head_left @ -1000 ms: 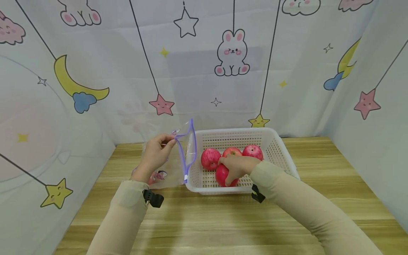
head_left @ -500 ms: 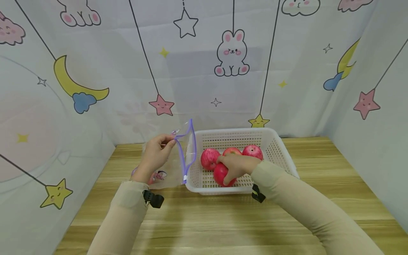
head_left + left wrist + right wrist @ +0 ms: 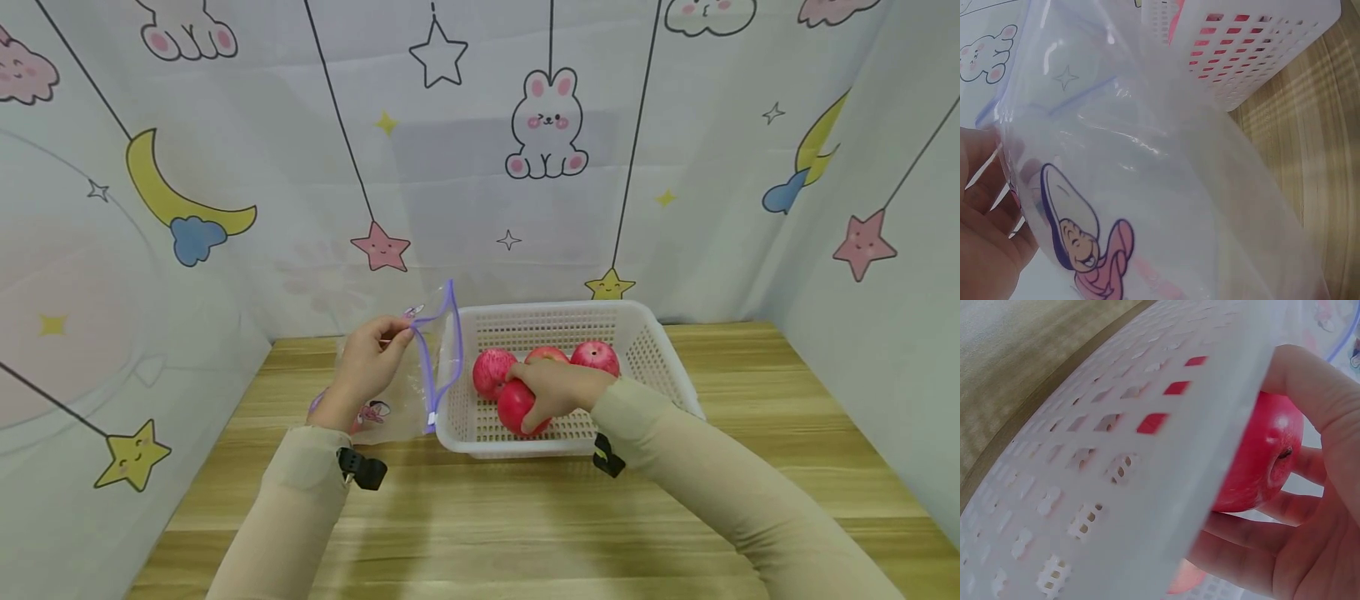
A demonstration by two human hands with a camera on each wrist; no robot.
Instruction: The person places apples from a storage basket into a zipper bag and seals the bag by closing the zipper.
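Observation:
My left hand [image 3: 371,358] pinches the edge of a clear zip bag [image 3: 408,408] with a purple zip rim, its mouth held apart toward the basket. Cartoon figures are printed on the bag, seen close up in the left wrist view. Inside the white plastic basket [image 3: 577,447], my right hand [image 3: 558,390] grips a red apple [image 3: 519,408], thumb on the near side and fingers round the far side. Around it lie other apples: one at the left [image 3: 492,372], one behind the hand [image 3: 547,354], partly hidden, and one at the right [image 3: 596,357].
The basket stands on a wood-grain table [image 3: 480,525], near its back edge. A white curtain [image 3: 480,167] printed with cartoons hangs behind and at both sides. A black strap device [image 3: 363,468] sits on the left wrist, another [image 3: 606,456] on the right.
The right hand and its apple have shifted slightly left inside the basket, toward the bag. The bag's lower zip corner has moved a little left; the left hand stays in place.

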